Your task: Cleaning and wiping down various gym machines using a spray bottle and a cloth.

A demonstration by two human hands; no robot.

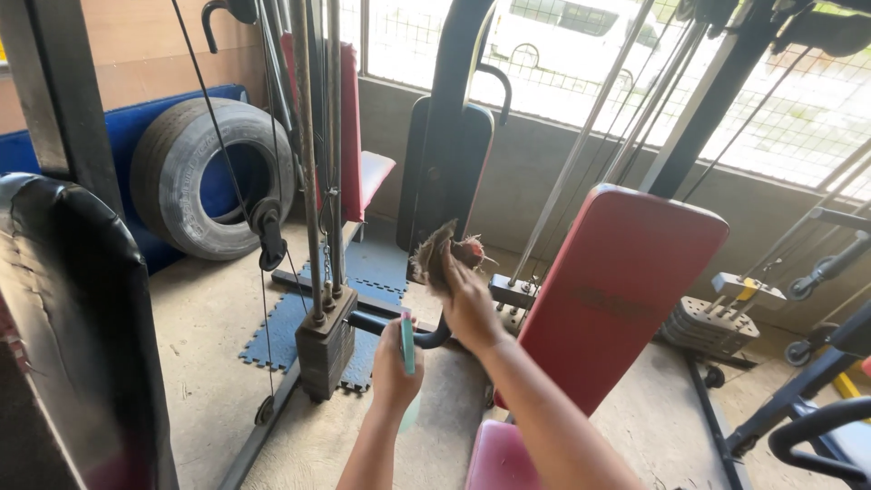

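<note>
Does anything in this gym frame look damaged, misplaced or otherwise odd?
Two things stand out. The rag in the right hand is frayed and ragged at its edges. A large worn tyre leans against the blue padding beside the weight stack, unusual among the machines. Nothing appears spilled.

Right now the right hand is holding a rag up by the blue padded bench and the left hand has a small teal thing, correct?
Not quite: the padded bench is red, not blue, as the head view shows. The right hand does hold the rag, and the left hand the small teal thing.
</note>
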